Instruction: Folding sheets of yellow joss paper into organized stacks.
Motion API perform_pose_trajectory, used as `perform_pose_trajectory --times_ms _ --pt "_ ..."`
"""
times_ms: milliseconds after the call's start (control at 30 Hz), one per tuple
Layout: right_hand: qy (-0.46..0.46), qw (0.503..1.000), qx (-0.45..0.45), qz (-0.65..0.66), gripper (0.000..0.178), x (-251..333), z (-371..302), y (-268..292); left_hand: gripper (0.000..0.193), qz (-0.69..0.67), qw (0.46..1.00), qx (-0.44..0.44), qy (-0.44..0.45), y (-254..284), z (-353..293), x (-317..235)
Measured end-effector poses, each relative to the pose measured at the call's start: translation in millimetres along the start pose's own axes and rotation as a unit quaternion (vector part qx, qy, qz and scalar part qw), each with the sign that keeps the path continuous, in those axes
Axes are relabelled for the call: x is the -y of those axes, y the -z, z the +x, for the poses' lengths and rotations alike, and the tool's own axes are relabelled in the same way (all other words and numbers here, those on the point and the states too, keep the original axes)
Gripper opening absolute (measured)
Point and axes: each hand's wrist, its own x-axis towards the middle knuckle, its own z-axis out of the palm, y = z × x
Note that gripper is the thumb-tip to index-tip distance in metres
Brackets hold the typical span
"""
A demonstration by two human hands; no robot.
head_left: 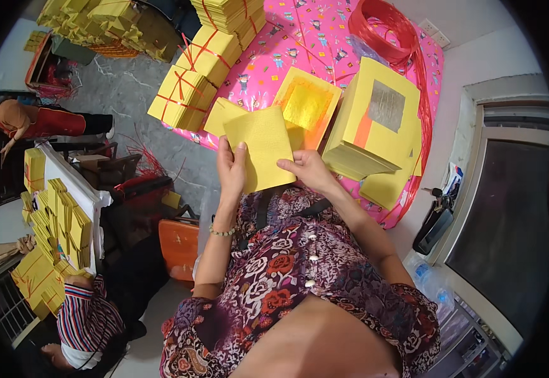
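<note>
In front of my chest I hold a piece of yellow paper (264, 148), with rough texture; whether it is one sheet or a few, I cannot tell. My left hand (231, 167) grips its left edge, thumb on top. At the lower right edge, my right hand (310, 169) pinches it between thumb and fingers. Just beyond lies a sheet of joss paper (307, 104) with a gold square and orange border, partly covered. To the right stands a thick stack of yellow joss paper (364, 135) with a silver square on top. Another yellow sheet (223, 113) shows behind my left hand.
A pink patterned cover (274, 50) lies under the papers. Bundles tied with red string (183, 97) line its left edge. A coil of red plastic strapping (385, 28) sits far right. At left, two people (88, 318) (38, 120) are near a table with yellow bundles (60, 220).
</note>
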Motion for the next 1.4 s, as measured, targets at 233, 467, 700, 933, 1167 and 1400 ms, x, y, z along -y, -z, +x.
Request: perform_pose_trajectory --times_ms 233,467,700,933,1167,1400 --pt "-0.064 0.997 0.000 -0.042 0.029 -8.3 -4.4 -1.2 0.035 -0.038 0.998 -0.045 0.011 10.0 0.7 2.8" --pt "-0.001 0.998 -0.064 -0.005 0.033 6.9 0.5 -0.9 0.038 -0.050 0.995 -0.010 0.081 21.4 -7.3 -1.0" --pt "0.042 0.997 -0.047 -0.041 0.021 5.6 23.6 7.0 0.044 -0.051 0.987 0.066 0.137 24.8 -16.9 2.9" --pt "0.058 0.994 -0.087 0.009 0.019 5.3 21.8 0.6 0.038 -0.120 0.973 0.016 0.196 40.9 -4.8 12.1" --pt "0.135 0.910 -0.218 -0.325 0.017 -19.1 1.9 27.4 0.032 -0.114 0.968 -0.157 0.162 85.5 47.6 94.3" --pt "0.139 0.877 -0.226 -0.400 0.017 -24.2 -13.3 32.3 0.036 -0.152 0.956 -0.204 0.148 81.1 86.3 116.2"
